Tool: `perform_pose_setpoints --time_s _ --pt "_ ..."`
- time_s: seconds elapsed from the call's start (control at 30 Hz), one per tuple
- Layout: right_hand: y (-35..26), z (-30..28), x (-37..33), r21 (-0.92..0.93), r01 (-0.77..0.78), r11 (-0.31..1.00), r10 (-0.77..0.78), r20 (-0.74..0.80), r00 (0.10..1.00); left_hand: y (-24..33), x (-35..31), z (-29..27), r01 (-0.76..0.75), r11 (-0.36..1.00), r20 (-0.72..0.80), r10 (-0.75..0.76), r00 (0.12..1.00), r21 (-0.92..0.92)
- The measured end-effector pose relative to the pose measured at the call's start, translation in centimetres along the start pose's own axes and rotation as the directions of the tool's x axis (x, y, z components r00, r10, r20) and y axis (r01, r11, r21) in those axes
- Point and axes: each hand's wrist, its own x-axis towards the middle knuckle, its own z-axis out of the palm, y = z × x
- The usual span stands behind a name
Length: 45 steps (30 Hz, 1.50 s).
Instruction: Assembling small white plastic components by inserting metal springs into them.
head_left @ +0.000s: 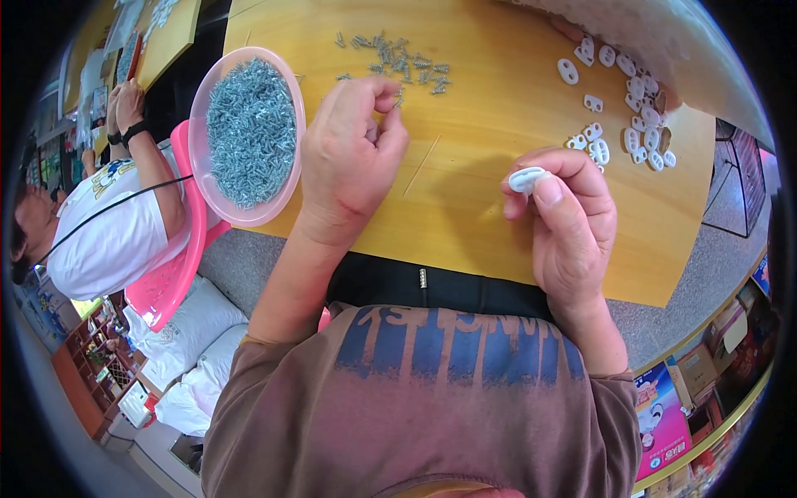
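My left hand (349,153) is closed in a pinch over the wooden table, beside a loose pile of small silver screws (398,60). A single screw (398,100) shows at its fingertips. Farther right, my right hand (573,220) is raised above the table. Between its thumb and index finger it grips a small white oval plastic piece (525,179) with a slot or recess on top. A pink plastic bowl (298,133) heaped with silver screws (251,133) stands left of my left hand.
White plastic pieces with holes (639,87) lie scattered at the table's right, near a pale translucent sheet (664,41). Thin wooden sticks (422,166) rest on the wooden table (465,224). At left, another person (116,224) sits on a pink chair (195,249); white sacks (195,332) lie behind.
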Motion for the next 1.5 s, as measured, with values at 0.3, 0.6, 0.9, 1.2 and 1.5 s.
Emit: perform_pose_setpoints --time_s 0.3,0.6,0.9,1.2,1.5 --pt "-0.2 -0.2 -0.1 0.011 -0.022 1.000 0.022 -0.010 1.000 0.2 -0.5 -0.8 0.196 0.884 0.227 -0.106 0.968 -0.425" --pt "-0.1 -0.6 0.2 0.157 -0.088 0.984 0.075 0.088 0.993 4.5 -1.0 -2.3 0.489 0.474 0.489 -0.133 0.862 -0.732" --pt "-0.2 -0.2 -0.1 0.063 -0.098 0.993 0.093 0.083 0.992 6.0 -1.3 -2.0 0.364 0.684 0.444 -0.065 0.894 -0.632" --pt "-0.4 0.1 -0.2 0.087 -0.120 0.989 0.119 0.019 0.993 5.9 -1.3 -1.2 0.015 0.857 0.309 0.170 0.936 -0.515" --pt "-0.4 0.0 -0.2 0.020 -0.075 0.997 0.075 -0.007 0.997 5.7 -1.5 -0.6 0.060 0.840 0.305 0.129 0.944 -0.540"
